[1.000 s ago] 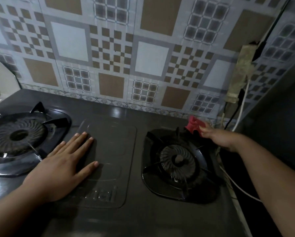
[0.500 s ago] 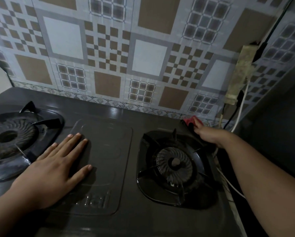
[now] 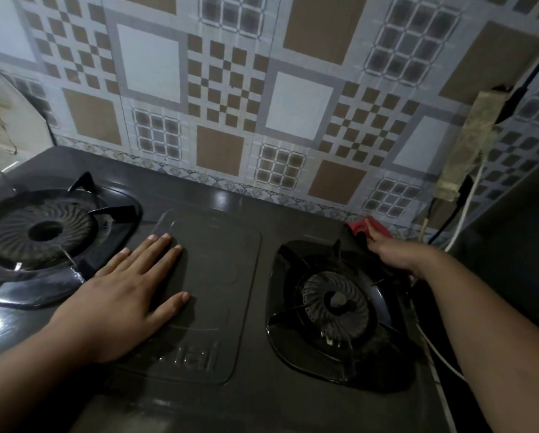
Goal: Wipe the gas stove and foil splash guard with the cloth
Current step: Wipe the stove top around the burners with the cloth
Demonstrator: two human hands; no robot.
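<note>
A dark two-burner gas stove (image 3: 280, 223) fills the lower view. Behind it stands the patterned foil splash guard (image 3: 230, 98) with brown and white squares. My left hand (image 3: 121, 295) lies flat, fingers spread, on the raised centre panel between the burners. My right hand (image 3: 396, 254) presses a red cloth (image 3: 360, 227) onto the stove's far right corner, behind the right burner (image 3: 336, 301). Most of the cloth is hidden under my fingers. The left burner (image 3: 43, 232) sits uncovered at the left.
A grimy power strip (image 3: 468, 145) hangs on the wall at the right, with black and white cables (image 3: 461, 210) running down beside the stove's right edge. A pale curved object (image 3: 9, 126) leans at the far left.
My right hand has pushed the red cloth from above the burner grate down onto the stove's back right corner. My left hand stays flat on the centre panel.
</note>
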